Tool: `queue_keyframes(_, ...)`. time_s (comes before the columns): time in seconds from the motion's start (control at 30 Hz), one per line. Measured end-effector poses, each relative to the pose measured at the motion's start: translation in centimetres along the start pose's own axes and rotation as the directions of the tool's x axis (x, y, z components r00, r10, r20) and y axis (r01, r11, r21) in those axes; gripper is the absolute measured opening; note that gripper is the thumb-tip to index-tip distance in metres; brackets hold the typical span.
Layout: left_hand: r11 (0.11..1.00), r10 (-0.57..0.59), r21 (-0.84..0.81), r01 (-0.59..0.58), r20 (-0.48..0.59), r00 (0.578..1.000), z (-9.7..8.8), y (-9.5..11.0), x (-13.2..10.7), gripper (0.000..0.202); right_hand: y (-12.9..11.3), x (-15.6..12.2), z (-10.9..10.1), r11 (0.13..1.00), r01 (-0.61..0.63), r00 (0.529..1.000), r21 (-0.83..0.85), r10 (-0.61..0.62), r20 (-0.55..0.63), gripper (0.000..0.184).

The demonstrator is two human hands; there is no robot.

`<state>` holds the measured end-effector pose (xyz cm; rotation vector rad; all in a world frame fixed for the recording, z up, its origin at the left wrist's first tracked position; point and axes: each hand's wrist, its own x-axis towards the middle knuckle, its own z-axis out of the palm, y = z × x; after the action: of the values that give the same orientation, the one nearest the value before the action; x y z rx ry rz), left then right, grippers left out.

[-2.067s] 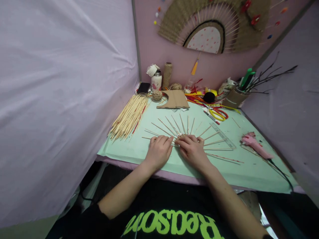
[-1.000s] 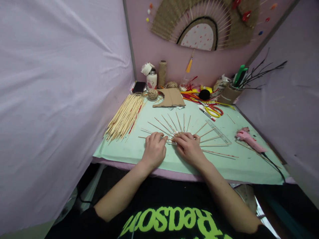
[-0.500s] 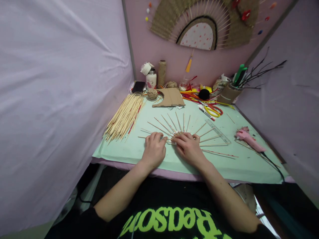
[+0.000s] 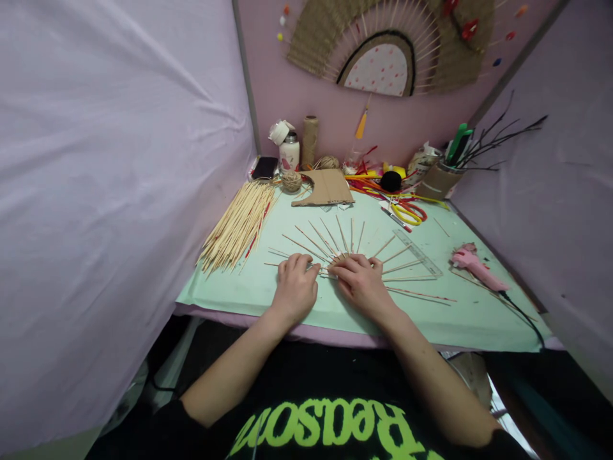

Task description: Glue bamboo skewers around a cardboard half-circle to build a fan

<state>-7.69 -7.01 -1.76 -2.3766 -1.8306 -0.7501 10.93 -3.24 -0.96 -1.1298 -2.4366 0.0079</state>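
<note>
Thin bamboo skewers lie spread like a half fan on the pale green tabletop. My left hand is at the fan's left side, with curled fingers and the thumb closed on a skewer close to the centre. Covering much of the fan's middle, my right hand is bent over the inner skewer ends, fingertips closed on them. What joins the skewers there is mostly hidden by my fingers. A clear ruler lies beneath the skewers on the right.
Loose skewers are heaped at left. A cut cardboard piece, twine ball and scissors sit behind the fan. A pink glue gun with its cord lies at right. Branches stand in a pot; a decorated fan hangs behind.
The whole view shifts very slightly. Both hands keep their places on the skewers, and nothing else visibly moves.
</note>
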Motion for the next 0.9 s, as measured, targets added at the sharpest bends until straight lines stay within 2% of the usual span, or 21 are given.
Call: queue_keyframes(0.9, 1.0, -0.01, -0.016, 0.01, 0.005, 1.0, -0.03, -0.02, 0.07, 0.036, 0.04, 0.02, 0.15, 1.0, 0.007, 1.0, -0.02, -0.007, 0.0, 0.024)
